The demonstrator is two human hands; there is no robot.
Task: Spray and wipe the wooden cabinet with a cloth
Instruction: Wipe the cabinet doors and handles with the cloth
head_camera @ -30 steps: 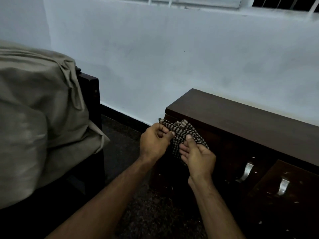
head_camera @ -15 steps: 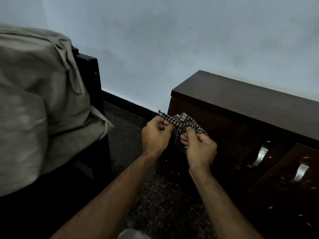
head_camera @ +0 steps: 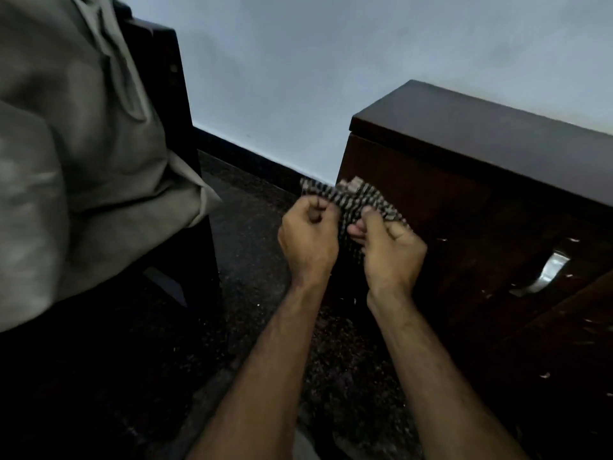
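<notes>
Checked cloth (head_camera: pixel 356 202) is bunched between both hands, left hand (head_camera: pixel 308 240) and right hand (head_camera: pixel 391 249) each pinching it, just before the wooden cabinet's (head_camera: pixel 464 180) left front corner, nearer the right hand.

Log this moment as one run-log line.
phase: readying cloth | left hand: grips checked cloth | right hand: grips cloth | wooden cabinet: not touched by cloth | spray bottle: not in view

Cloth (head_camera: pixel 355 200) between hands, cabinet (head_camera: pixel 481 180) right, bed (head_camera: pixel 83 144) left.
</notes>
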